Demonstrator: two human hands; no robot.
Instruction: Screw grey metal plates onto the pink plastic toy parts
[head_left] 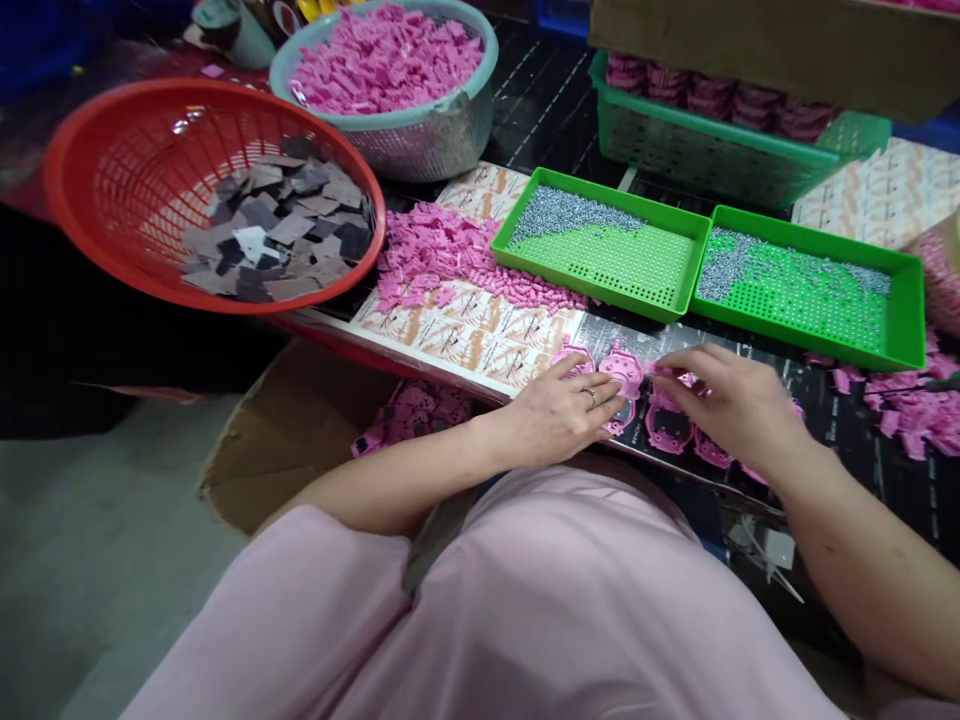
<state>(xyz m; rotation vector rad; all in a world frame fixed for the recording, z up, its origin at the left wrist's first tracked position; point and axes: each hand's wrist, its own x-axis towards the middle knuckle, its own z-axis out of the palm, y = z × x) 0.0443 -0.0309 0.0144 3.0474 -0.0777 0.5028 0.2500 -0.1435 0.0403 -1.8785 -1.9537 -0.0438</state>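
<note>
Right, nearest you, at the table edge: your left hand (pixel 559 410) lies palm-down, fingers (pixel 600 392) spread loose and flat, pressing on a pink plastic housing (pixel 624 372). Nothing gripped there, it just rests on top. Your right hand (pixel 731 400) is just beside it, fingers curled, fingertips (pixel 664 365) pinching a small pink piece (pixel 651 368) at the housing's right edge. The pinch is nearly shut; how much of the piece it has I can't tell, it's mostly hidden. More pink housings (pixel 667 428) lie in a row under your right palm, partly covered by it.

Left and below the table edge, a cardboard box (pixel 300 430) holds more pink parts.

Further out: a loose heap of small pink pieces (pixel 442 255) on the printed sheets (pixel 465 335), and another scatter (pixel 915 415) off to your right. Behind the housings, two green trays (pixel 679 290) sit side by side, touching, both with small metal pins (pixel 562 210).

Far left, a red basket (pixel 90 210) tilted with dark square pads (pixel 277 225). Behind it, a grey-rimmed bowl (pixel 420 140) full of pink pieces. Far right, a green crate (pixel 720 150) under a cardboard sheet.
</note>
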